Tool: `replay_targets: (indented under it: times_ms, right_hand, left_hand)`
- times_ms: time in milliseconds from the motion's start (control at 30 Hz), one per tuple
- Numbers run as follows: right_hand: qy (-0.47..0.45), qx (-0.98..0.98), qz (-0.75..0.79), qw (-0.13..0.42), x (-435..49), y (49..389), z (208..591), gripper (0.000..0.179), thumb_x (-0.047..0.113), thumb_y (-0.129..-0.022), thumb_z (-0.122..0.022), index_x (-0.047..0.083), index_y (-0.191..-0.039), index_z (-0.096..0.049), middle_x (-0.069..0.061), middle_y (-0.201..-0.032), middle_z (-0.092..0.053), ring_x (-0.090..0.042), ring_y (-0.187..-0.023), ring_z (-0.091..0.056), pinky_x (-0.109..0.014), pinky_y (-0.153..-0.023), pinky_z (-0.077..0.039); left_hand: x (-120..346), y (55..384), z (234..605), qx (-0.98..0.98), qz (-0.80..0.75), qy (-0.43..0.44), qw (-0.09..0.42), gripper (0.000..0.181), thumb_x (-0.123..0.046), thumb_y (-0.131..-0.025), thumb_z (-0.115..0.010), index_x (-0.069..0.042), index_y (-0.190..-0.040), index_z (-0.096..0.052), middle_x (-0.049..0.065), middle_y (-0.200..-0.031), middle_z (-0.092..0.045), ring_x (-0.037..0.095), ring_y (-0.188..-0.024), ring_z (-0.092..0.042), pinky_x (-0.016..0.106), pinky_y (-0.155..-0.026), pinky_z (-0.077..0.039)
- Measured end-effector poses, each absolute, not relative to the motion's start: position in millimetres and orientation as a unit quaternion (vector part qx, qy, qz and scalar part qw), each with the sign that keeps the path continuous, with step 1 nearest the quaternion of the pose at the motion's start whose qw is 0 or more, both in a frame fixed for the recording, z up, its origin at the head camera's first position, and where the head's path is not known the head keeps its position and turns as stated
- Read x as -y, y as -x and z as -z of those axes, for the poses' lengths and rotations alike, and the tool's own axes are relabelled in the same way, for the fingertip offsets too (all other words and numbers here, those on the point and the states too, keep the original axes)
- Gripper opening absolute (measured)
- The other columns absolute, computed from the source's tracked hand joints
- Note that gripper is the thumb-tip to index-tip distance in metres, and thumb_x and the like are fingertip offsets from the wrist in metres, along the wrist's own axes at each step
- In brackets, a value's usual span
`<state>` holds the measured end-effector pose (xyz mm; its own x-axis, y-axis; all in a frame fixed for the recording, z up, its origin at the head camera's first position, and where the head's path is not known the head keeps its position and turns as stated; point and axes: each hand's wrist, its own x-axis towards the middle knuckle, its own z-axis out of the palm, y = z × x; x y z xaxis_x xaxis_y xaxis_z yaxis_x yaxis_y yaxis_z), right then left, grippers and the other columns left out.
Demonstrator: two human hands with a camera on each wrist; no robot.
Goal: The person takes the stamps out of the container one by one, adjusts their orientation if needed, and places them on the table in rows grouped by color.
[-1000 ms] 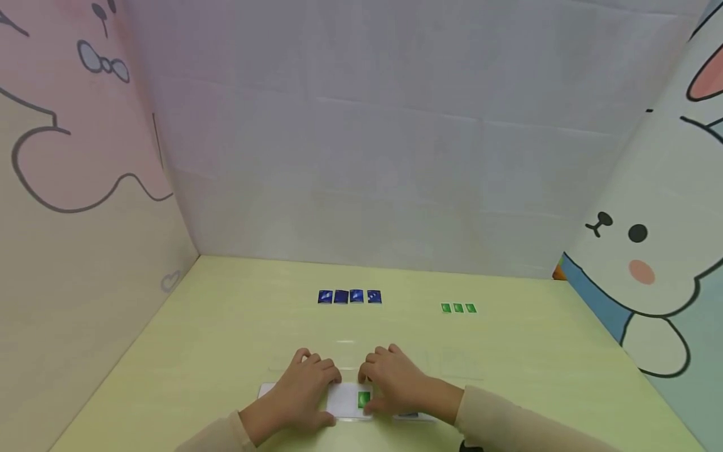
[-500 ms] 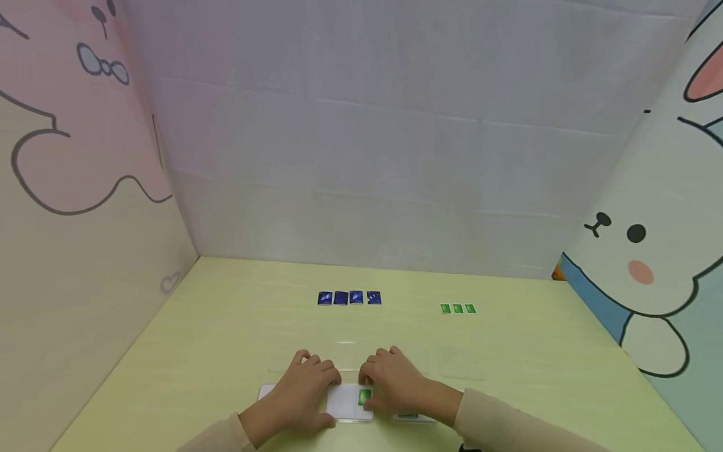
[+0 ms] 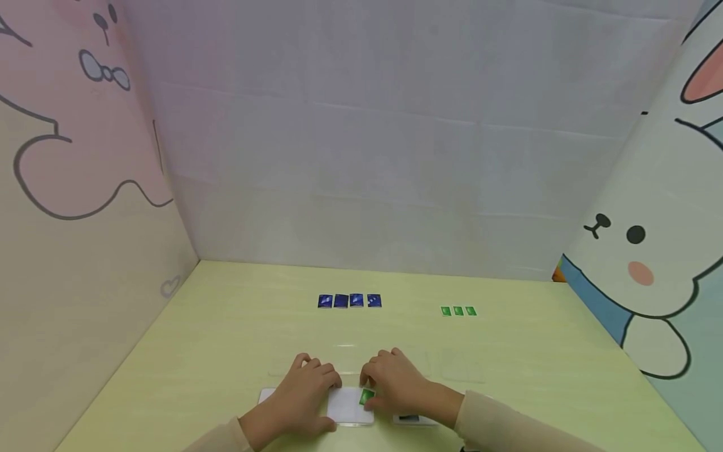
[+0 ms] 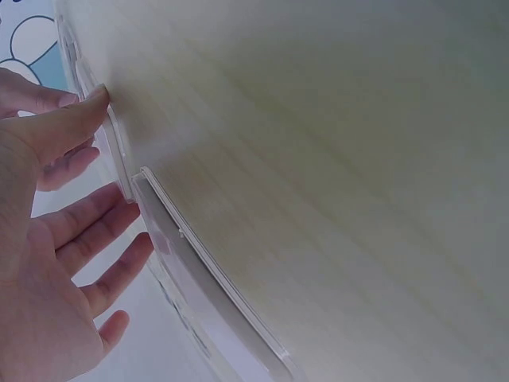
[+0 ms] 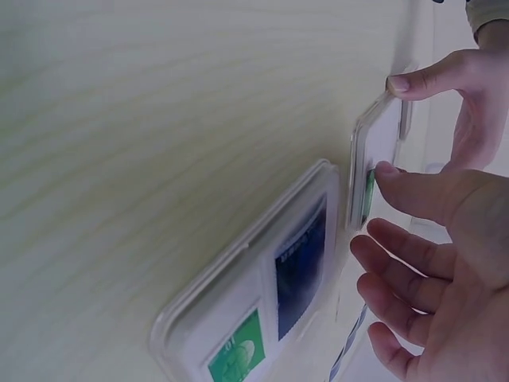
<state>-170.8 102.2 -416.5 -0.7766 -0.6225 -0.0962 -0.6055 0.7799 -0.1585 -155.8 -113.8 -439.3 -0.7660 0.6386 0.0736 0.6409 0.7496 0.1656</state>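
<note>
A white card in a clear flat case (image 3: 344, 407) lies between my two hands at the near middle of the table. My left hand (image 3: 299, 397) holds the case at its left end, thumb at the near edge and index finger by the far edge. A small green stamp (image 3: 366, 396) sits askew at the card's right end. My right hand (image 3: 398, 384) rests its thumb on the stamp, as the right wrist view also shows, while its other fingers are loosely bent beyond the case. Beneath this hand lies another case (image 5: 262, 286) with a green and a dark blue stamp.
Another white case (image 3: 265, 394) pokes out from under the left hand. Clear lids (image 3: 462, 365) lie beyond the hands. Farther back are a row of blue stamps (image 3: 356, 300) and a row of 3 green stamps (image 3: 459, 311). Walls (image 3: 361, 157) bound the table.
The green stamp on the middle card has turned from nearly straight to tilted and shifted slightly right under the right thumb. Both hands stay nearly in place.
</note>
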Motion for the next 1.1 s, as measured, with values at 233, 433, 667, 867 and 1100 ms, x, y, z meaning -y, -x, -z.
replay_targets:
  times_ms: [233, 433, 667, 867, 1100]
  right_hand:
    - [0.321, -0.942, 0.072, 0.066, -104.3, 169.4, 416.4, 0.025, 0.038, -0.074, -0.08, 0.023, -0.09, -0.069, 0.014, -0.074, -0.06, 0.0, -0.072, -0.045, -0.02, -0.069, -0.031]
    - [0.314, -0.943, 0.086, 0.067, -102.8, 168.6, 417.8, 0.019, 0.032, -0.074, -0.081, 0.023, -0.087, -0.07, 0.014, -0.071, -0.06, 0.001, -0.07, -0.045, -0.019, -0.067, -0.031]
    - [0.306, -0.944, 0.103, 0.061, -101.7, 169.5, 419.2, 0.013, 0.021, -0.074, -0.081, 0.023, -0.084, -0.071, 0.014, -0.068, -0.059, 0.001, -0.067, -0.044, -0.019, -0.067, -0.031]
    - [0.304, -0.944, 0.119, 0.057, -101.8, 170.5, 418.5, 0.012, 0.015, -0.077, -0.077, 0.022, -0.083, -0.07, 0.015, -0.067, -0.059, 0.001, -0.066, -0.044, -0.018, -0.067, -0.032]
    - [0.314, -0.937, 0.142, 0.054, -102.4, 172.7, 415.5, 0.012, 0.011, -0.079, -0.074, 0.022, -0.082, -0.07, 0.014, -0.068, -0.06, 0.002, -0.065, -0.043, -0.017, -0.068, -0.035]
  left_hand:
    - [114.3, 155.4, 437.6, 0.935, 0.088, 0.343, 0.014, 0.05, -0.053, -0.064, -0.078, -0.022, -0.101, -0.064, -0.012, -0.096, -0.062, 0.011, -0.088, -0.052, 0.044, -0.092, -0.035]
    - [114.5, 156.3, 440.1, 0.934, 0.09, 0.346, 0.014, 0.05, -0.053, -0.064, -0.079, -0.022, -0.1, -0.064, -0.012, -0.096, -0.062, 0.01, -0.086, -0.051, 0.043, -0.091, -0.035]
    - [114.8, 155.8, 441.1, 0.935, 0.087, 0.344, 0.01, 0.049, -0.053, -0.063, -0.079, -0.023, -0.1, -0.064, -0.013, -0.095, -0.062, 0.01, -0.086, -0.052, 0.044, -0.091, -0.035]
    - [114.4, 156.0, 440.2, 0.935, 0.09, 0.344, 0.013, 0.05, -0.053, -0.063, -0.079, -0.022, -0.1, -0.064, -0.013, -0.095, -0.062, 0.009, -0.085, -0.051, 0.042, -0.09, -0.035]
    - [114.5, 156.5, 439.8, 0.935, 0.093, 0.342, 0.009, 0.05, -0.053, -0.064, -0.079, -0.022, -0.1, -0.064, -0.012, -0.096, -0.062, 0.009, -0.085, -0.05, 0.044, -0.091, -0.034]
